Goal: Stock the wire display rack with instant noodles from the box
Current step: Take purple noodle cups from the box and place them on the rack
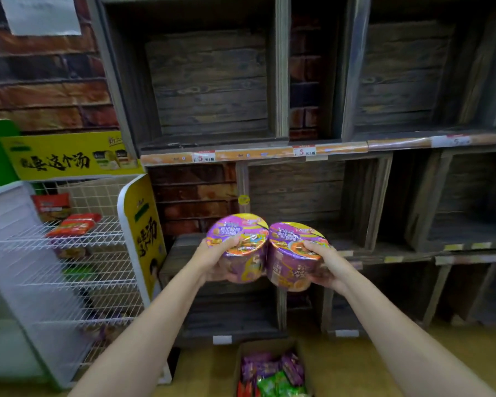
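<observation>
Box (272,368) cut off by bottom edge, wire rack (69,267) blurred (lower packets unreadable), fingers behind cups hidden

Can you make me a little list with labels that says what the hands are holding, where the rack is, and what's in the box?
left hand: holds a purple noodle cup
right hand: holds a second purple cup
cups: side by side, touching
wire rack: to the left, with red packets on a shelf
box: on the floor, open, holding purple, green and red packets
wooden crates: behind the cups
</observation>
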A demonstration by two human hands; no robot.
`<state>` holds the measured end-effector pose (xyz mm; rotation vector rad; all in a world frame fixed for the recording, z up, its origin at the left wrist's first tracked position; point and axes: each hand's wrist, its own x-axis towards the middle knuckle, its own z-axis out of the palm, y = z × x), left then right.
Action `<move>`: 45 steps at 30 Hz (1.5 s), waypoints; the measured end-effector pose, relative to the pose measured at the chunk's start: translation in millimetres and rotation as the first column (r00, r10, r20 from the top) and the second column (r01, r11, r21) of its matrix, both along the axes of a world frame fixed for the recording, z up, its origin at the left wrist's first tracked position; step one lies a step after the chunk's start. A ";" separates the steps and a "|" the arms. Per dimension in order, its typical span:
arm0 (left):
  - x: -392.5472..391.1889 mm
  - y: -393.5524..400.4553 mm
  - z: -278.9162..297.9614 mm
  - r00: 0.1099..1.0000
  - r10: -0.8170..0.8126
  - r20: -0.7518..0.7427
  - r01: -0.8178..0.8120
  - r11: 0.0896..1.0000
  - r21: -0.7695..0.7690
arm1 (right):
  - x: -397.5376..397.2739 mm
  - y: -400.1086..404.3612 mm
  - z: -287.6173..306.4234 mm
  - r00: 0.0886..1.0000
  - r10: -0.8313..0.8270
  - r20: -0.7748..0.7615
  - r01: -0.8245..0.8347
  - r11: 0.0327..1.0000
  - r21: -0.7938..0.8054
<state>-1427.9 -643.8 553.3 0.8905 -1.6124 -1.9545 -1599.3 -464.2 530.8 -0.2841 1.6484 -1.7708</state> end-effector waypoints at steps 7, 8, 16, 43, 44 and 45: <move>33.0 7.5 -45.7 0.937 0.143 0.318 -0.175 0.982 0.072 | 12.1 -6.1 -42.2 0.989 0.088 0.121 -0.100 0.991 0.090; 41.4 7.9 -52.9 0.921 0.153 0.357 -0.195 0.977 0.083 | 16.8 -9.9 -47.6 0.985 0.122 0.121 -0.134 0.985 0.106; 136.4 -9.9 -99.6 0.815 0.279 0.507 -0.394 0.910 0.133 | 87.3 -73.4 -91.8 0.921 0.332 0.203 -0.366 0.916 0.163; 474.3 -292.6 -192.5 0.711 0.576 0.403 -0.684 0.698 0.211 | 417.9 -423.6 -155.8 0.843 0.490 0.222 -0.538 0.766 0.353; 473.8 -302.2 -201.3 0.708 0.572 0.414 -0.687 0.695 0.213 | 417.5 -433.2 -163.4 0.846 0.479 0.235 -0.534 0.763 0.365; 474.0 -312.4 -209.5 0.702 0.569 0.429 -0.691 0.690 0.216 | 417.4 -443.6 -172.4 0.849 0.465 0.251 -0.529 0.761 0.375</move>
